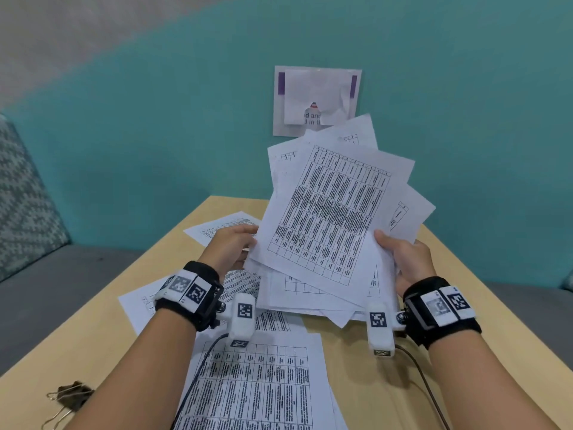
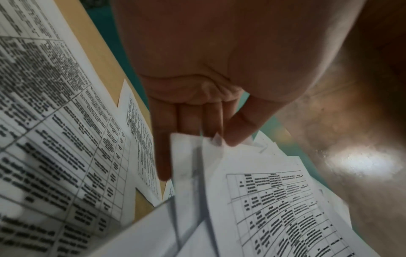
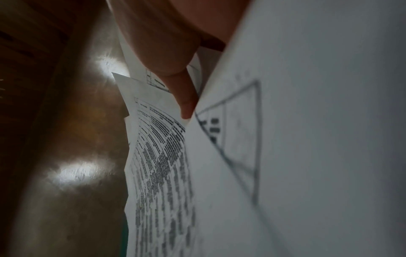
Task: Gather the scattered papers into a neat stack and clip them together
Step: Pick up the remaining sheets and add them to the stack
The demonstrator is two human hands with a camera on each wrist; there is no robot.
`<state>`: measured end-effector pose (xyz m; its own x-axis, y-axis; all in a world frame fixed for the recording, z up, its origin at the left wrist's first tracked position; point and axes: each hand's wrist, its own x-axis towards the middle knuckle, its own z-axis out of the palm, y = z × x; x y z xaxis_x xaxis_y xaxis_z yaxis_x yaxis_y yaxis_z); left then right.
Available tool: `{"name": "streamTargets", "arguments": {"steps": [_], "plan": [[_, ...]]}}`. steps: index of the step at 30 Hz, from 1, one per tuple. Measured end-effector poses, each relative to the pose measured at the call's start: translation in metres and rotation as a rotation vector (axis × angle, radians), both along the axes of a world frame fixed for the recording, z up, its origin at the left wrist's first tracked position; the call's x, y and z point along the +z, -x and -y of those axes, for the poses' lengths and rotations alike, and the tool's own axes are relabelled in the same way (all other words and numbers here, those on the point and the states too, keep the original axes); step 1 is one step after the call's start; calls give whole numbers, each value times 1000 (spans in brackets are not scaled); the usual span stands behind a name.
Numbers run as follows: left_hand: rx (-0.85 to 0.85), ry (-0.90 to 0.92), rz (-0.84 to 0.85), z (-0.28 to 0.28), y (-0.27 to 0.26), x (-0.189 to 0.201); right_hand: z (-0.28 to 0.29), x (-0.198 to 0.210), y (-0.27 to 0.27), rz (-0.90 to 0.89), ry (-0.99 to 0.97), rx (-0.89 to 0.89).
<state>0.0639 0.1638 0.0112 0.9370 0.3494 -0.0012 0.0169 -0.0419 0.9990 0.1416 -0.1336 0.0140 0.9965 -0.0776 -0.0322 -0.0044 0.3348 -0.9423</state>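
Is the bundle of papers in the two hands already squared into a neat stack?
No, the papers held by the left hand and the right hand fan out at different angles.

Head view bright; wrist views dim, blurred.

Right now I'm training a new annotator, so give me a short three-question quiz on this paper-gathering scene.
1. True or false: the held sheets already form a squared stack.
2. Where do the binder clips lie? A) on the table's near left corner B) in the right hand C) on the wall notice
3. Fill in: loose sheets lie on the table below the ____ forearm.

Key: 1 false, they are fanned out between the left hand and the right hand; 2 A; 3 left.
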Motion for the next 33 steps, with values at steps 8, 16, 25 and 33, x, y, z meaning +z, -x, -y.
{"name": "streamTargets", "arguments": {"steps": [8, 16, 25, 33], "plan": [[-35, 11, 58, 0, 5, 8, -5, 3, 3, 116, 58, 128], [57, -46, 308, 10, 4, 24, -18, 17, 13, 306, 73, 48], [42, -102, 225, 16, -1, 8, -17, 5, 8, 273, 147, 38], [67, -57, 199, 22, -2, 6, -20, 12, 11, 303, 132, 33]]}}
